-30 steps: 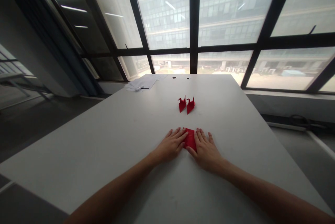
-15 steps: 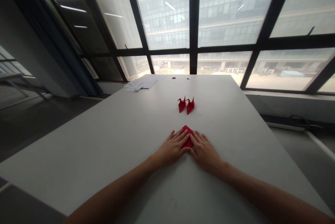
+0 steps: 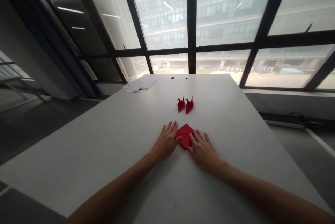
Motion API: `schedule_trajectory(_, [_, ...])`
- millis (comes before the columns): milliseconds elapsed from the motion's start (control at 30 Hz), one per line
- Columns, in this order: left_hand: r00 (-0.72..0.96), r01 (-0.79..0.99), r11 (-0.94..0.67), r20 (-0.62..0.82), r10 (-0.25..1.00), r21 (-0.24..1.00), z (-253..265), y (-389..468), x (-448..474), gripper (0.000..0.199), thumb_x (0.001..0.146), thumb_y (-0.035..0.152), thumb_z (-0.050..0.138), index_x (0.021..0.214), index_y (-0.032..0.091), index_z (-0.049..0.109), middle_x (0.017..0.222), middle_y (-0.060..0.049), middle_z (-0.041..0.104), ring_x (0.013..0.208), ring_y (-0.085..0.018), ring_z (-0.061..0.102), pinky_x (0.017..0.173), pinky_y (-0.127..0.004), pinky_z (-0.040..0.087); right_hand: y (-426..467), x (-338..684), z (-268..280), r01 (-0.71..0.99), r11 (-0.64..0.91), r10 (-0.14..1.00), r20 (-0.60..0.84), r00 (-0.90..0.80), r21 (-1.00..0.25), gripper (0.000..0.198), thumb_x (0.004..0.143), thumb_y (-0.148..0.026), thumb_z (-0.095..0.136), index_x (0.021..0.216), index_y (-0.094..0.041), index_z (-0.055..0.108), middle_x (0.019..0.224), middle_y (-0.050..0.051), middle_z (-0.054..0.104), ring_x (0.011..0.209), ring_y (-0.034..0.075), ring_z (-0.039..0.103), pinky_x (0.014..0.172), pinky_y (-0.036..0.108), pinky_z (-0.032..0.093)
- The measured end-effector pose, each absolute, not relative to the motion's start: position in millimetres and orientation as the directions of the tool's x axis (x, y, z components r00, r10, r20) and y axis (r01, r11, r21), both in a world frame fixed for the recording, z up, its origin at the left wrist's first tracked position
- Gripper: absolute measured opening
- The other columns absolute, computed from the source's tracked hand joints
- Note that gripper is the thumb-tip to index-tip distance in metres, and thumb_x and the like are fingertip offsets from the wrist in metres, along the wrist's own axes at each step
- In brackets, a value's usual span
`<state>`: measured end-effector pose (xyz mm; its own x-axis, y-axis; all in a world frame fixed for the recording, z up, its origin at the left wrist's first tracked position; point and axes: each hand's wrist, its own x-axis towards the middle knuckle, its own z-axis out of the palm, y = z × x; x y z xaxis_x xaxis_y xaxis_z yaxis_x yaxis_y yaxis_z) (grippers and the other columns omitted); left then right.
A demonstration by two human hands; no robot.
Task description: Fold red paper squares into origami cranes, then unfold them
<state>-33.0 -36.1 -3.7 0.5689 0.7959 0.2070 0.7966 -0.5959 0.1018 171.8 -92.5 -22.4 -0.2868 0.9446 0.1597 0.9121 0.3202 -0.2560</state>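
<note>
A folded piece of red origami paper [image 3: 185,135], roughly diamond-shaped with a crease across it, lies flat on the white table [image 3: 125,129]. My left hand [image 3: 165,142] is at its left edge, fingers stretched out and the thumb reaching to the paper's side. On the other side my right hand [image 3: 202,147] lies flat, its fingertips resting on the paper's right edge. Beyond the paper stand two folded red paper cranes, the left crane [image 3: 180,105] close beside the right crane [image 3: 189,106].
White paper sheets [image 3: 140,84] with a dark pen-like item on them lie at the table's far left. Two small dark spots mark the far end of the tabletop. Large framed windows [image 3: 220,14] rise behind it, and a dark blue curtain [image 3: 56,42] hangs at left.
My left hand has slid left off the middle of the paper, uncovering most of it. My right hand has stayed nearly in place. The cranes have not moved on the table.
</note>
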Motion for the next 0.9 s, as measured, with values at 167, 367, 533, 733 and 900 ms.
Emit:
schedule_trajectory(167, [0.721,0.648,-0.749,0.204,0.662,0.138,2,-48,-24,0.058,0.104,0.047,0.024,0.155,0.018,0.026,0.159,-0.01,0.03,0.149,-0.02,0.024,0.121,-0.041,0.023,-93,171,-20,0.922,0.293,0.953,0.158,-0.259,-0.255,0.062,0.099,-0.039,0.037,0.15,-0.003,0.035,0.158,0.019,0.029,0.149,0.031,0.022,0.12,0.047,0.016])
schedule_trajectory(367, [0.732,0.67,-0.737,0.091,0.676,0.087,-8,-51,-26,0.064,0.102,0.056,0.026,0.153,0.018,0.031,0.157,-0.012,0.034,0.147,-0.026,0.029,0.119,-0.05,0.023,-94,170,-17,0.93,0.291,0.952,0.165,-0.258,-0.223,0.058,0.1,-0.037,0.036,0.146,-0.002,0.042,0.154,0.021,0.037,0.144,0.032,0.031,0.119,0.048,0.018])
schedule_trajectory(533, [0.581,0.804,-0.592,0.132,0.803,0.057,-6,-41,-34,0.062,0.101,0.055,0.028,0.149,0.017,0.039,0.154,-0.015,0.039,0.145,-0.03,0.033,0.117,-0.052,0.028,-93,171,-18,0.933,0.296,0.946,0.198,-0.257,-0.205,0.058,0.1,-0.042,0.037,0.144,-0.005,0.045,0.152,0.021,0.041,0.141,0.031,0.035,0.116,0.047,0.022])
schedule_trajectory(733, [0.605,0.755,-0.64,0.226,0.763,0.141,0,-40,-30,0.052,0.105,0.04,0.026,0.151,0.016,0.035,0.156,-0.012,0.036,0.147,-0.021,0.03,0.12,-0.043,0.026,-95,171,-13,0.935,0.3,0.942,0.21,-0.261,-0.186,0.054,0.099,-0.04,0.042,0.141,-0.007,0.049,0.148,0.02,0.046,0.136,0.031,0.04,0.112,0.044,0.028])
schedule_trajectory(900, [0.734,0.651,-0.744,0.128,0.667,0.15,-5,-52,-23,0.057,0.103,0.05,0.031,0.153,0.024,0.03,0.159,-0.008,0.032,0.148,-0.025,0.027,0.12,-0.049,0.023,-98,171,-8,0.933,0.303,0.934,0.255,-0.251,-0.194,0.046,0.098,-0.035,0.045,0.136,-0.012,0.055,0.141,0.018,0.053,0.128,0.03,0.046,0.107,0.043,0.032])
